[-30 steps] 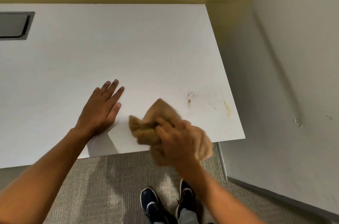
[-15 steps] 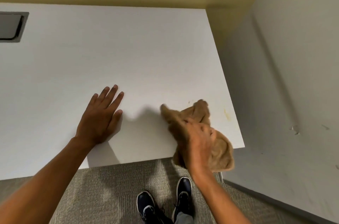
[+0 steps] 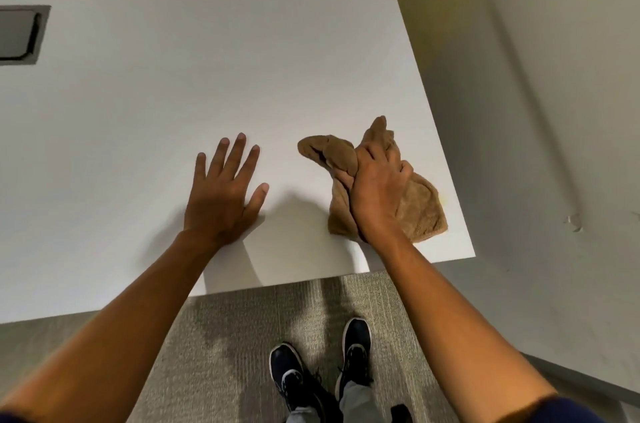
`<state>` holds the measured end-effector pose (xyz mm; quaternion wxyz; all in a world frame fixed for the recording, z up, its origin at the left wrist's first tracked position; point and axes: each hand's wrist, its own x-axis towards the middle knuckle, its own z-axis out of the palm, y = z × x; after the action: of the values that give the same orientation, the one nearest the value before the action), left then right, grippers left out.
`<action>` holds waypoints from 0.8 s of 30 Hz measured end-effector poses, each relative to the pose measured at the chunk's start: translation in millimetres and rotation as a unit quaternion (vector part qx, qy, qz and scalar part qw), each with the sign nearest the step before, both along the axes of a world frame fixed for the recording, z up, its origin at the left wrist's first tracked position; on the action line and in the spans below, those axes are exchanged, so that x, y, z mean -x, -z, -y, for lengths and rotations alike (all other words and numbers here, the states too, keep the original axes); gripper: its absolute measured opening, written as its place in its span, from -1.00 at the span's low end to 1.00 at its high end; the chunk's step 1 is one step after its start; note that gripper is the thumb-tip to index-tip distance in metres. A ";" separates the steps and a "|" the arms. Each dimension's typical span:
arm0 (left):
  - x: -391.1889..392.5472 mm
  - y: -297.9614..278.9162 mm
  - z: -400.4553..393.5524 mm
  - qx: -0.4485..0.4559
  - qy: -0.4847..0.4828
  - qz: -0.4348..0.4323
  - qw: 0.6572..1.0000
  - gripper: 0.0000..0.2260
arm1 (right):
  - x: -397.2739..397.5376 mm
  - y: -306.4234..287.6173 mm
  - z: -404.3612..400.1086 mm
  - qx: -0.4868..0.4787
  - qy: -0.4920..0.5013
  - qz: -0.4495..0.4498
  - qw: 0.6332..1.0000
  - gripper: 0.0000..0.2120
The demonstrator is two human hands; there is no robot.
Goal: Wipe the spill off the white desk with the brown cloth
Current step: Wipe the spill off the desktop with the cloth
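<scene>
Bunched brown cloth [image 3: 420,206] on white desk [image 3: 207,83]

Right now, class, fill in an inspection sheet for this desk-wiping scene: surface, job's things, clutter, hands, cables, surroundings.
Surface: white desk, mostly clean; a faint yellowish mark shows beside the cloth near the right edge.
Job's things: brown cloth, bunched, lying on the desk near the front right corner.
Clutter: nothing seen.
Hands: left hand flat on the desk, fingers spread; right hand gripping the cloth.
Cables: nothing seen; a grey recessed opening sits at the desk's far left.
Surroundings: pale wall on the right, grey carpet, dark shoes below.
</scene>
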<state>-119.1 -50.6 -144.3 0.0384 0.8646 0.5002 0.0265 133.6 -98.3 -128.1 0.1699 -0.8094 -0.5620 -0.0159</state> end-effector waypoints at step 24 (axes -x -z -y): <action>-0.6 -6.6 -1.2 0.016 -0.026 0.008 1.000 -0.43 | -59.5 -27.8 -28.6 0.004 0.007 -0.024 1.000 -0.59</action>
<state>-118.5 -49.4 -137.8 0.0556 0.8505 0.5224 0.0258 193.1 -69.7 -100.2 0.1803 -0.8142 -0.5518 0.0043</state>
